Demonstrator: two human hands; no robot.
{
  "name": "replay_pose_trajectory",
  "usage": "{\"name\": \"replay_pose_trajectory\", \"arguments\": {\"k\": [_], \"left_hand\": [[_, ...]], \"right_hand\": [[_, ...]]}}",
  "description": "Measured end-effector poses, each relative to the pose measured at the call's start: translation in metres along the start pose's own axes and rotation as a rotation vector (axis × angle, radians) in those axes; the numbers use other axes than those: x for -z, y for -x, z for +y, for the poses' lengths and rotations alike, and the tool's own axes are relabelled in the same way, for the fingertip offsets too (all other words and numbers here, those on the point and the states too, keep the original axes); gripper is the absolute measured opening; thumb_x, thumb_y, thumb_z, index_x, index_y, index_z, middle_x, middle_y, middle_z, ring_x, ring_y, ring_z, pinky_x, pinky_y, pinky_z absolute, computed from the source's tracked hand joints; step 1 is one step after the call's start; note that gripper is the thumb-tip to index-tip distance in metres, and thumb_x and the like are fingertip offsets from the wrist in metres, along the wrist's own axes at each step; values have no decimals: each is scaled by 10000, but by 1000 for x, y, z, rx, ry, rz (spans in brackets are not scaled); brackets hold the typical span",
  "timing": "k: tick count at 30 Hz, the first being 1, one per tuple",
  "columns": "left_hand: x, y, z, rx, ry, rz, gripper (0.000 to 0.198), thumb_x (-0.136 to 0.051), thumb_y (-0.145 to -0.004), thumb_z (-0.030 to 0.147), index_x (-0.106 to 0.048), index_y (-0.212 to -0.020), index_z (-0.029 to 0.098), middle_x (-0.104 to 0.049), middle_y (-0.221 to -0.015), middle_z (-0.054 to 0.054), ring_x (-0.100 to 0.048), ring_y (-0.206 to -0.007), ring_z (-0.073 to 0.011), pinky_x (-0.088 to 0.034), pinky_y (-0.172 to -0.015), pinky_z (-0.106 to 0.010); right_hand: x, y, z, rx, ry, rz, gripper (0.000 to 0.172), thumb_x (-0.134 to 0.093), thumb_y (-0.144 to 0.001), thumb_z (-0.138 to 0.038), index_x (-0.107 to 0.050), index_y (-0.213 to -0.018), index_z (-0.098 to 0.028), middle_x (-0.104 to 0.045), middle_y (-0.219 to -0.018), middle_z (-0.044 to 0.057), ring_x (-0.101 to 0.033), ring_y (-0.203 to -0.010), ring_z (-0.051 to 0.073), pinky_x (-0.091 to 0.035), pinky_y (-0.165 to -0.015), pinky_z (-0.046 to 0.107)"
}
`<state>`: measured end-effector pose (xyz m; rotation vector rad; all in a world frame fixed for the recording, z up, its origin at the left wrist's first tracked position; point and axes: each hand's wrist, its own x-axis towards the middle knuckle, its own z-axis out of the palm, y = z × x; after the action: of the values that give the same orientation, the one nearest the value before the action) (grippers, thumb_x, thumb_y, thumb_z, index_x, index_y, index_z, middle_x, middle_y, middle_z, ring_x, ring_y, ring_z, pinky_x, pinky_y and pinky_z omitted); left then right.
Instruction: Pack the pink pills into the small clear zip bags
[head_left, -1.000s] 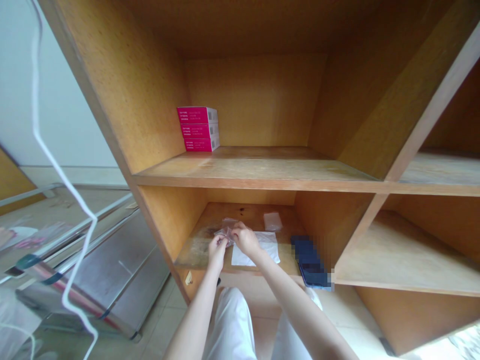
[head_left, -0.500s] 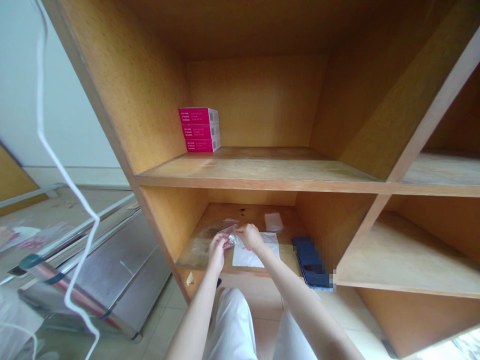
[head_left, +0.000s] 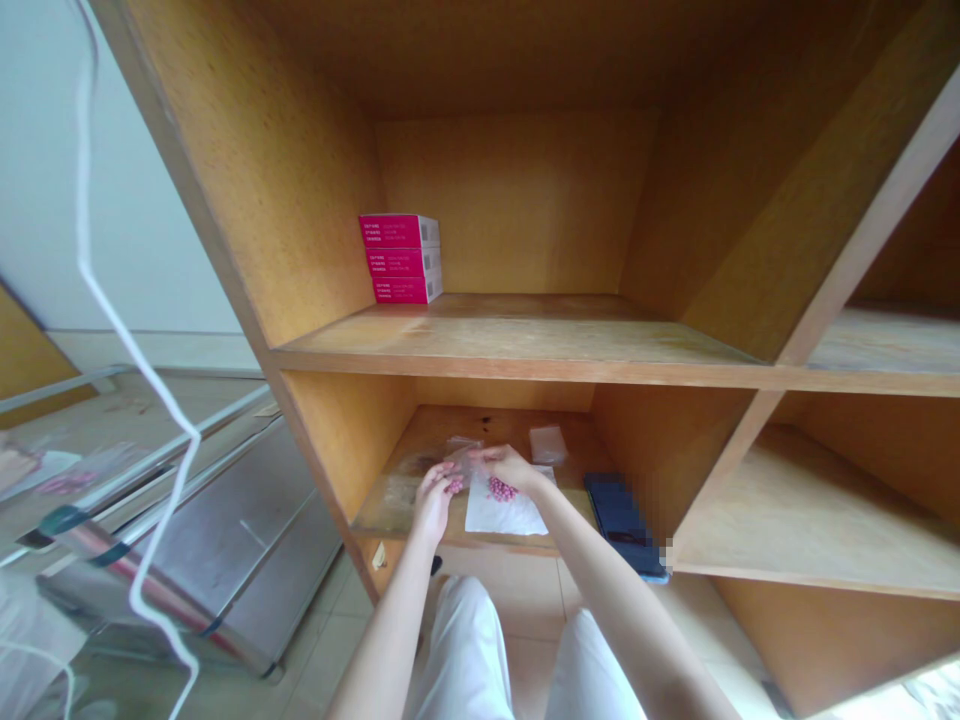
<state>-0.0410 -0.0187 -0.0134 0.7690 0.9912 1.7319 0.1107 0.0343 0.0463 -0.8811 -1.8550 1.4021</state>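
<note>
My left hand [head_left: 433,500] is closed on a small clear plastic bag [head_left: 463,462], with small pink beads showing at its fingertips. Close by on the right, my right hand [head_left: 510,465] pinches at the bag's side; its fingertips are partly hidden. Beneath it, a white paper sheet [head_left: 506,517] lies flat on the lower shelf and bears a cluster of pink beads [head_left: 501,489]. A whitish, translucent packet [head_left: 547,445] rests behind the paper.
Three pink boxes [head_left: 401,260] are stacked on the upper shelf [head_left: 517,330]. A dark blue flat object [head_left: 619,520], partly blurred out, overhangs the lower shelf's front edge. A white cable [head_left: 139,365] hangs at left, before a metal cart [head_left: 259,530]. Another person's hand [head_left: 16,463] shows at far left.
My right hand has shifted slightly right and its fingers have turned over. The bead cluster on the paper is now in view. My left hand stays nearly where it was.
</note>
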Motion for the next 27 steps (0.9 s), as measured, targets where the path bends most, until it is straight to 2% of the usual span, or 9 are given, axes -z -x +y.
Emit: {"name": "replay_pose_trajectory", "arguments": {"k": [4, 10, 13, 21, 24, 27], "left_hand": [[2, -1, -1, 16, 3, -5, 261, -623, -567, 176, -575, -821, 143, -619, -878, -56, -591, -731, -135, -424, -638, -255], [1, -1, -1, 49, 37, -16, 283, -628, -574, 164, -607, -854, 131, -631, -905, -74, -590, -733, -126, -420, -643, -248], [1, -1, -1, 49, 9, -15, 301, -627, -580, 180, -616, -876, 124, -644, -905, -93, -597, -753, -141, -419, -652, -258], [0, 1, 1, 63, 14, -17, 294, -594, -591, 141, -634, -882, 134, -628, -989, -97, -596, -760, -140, -424, -639, -254], [0, 2, 2, 80, 23, -51, 292, -594, -606, 140, -629, -895, 128, -639, -948, -95, -598, -771, -150, -422, -635, -252], [-2, 3, 5, 78, 44, -90, 350, -587, -625, 136, -595, -975, 133, -641, -945, -95, -600, -778, -151, -417, -636, -248]], "right_hand": [[6, 9, -11, -44, 41, -119, 358, -620, -666, -324, -648, -996, -189, -669, -954, 52, -616, -808, 186, -482, -727, 304], [7, 14, -10, -123, 86, -68, 347, -690, -585, -391, -705, -817, -134, -678, -690, 43, -588, -615, 151, -456, -551, 232], [7, 13, -9, -139, 98, -65, 352, -701, -569, -388, -705, -796, -119, -657, -619, 31, -562, -555, 132, -430, -504, 215], [9, 15, -17, -76, 96, -158, 307, -645, -650, -312, -681, -931, -193, -683, -703, 18, -593, -633, 146, -457, -585, 234], [8, 17, -17, -80, 114, -189, 305, -636, -659, -285, -674, -951, -204, -683, -696, 11, -591, -624, 140, -454, -573, 224], [7, 18, -15, -90, 139, -174, 313, -638, -659, -340, -680, -930, -191, -674, -661, 3, -577, -590, 132, -444, -541, 215]]}}
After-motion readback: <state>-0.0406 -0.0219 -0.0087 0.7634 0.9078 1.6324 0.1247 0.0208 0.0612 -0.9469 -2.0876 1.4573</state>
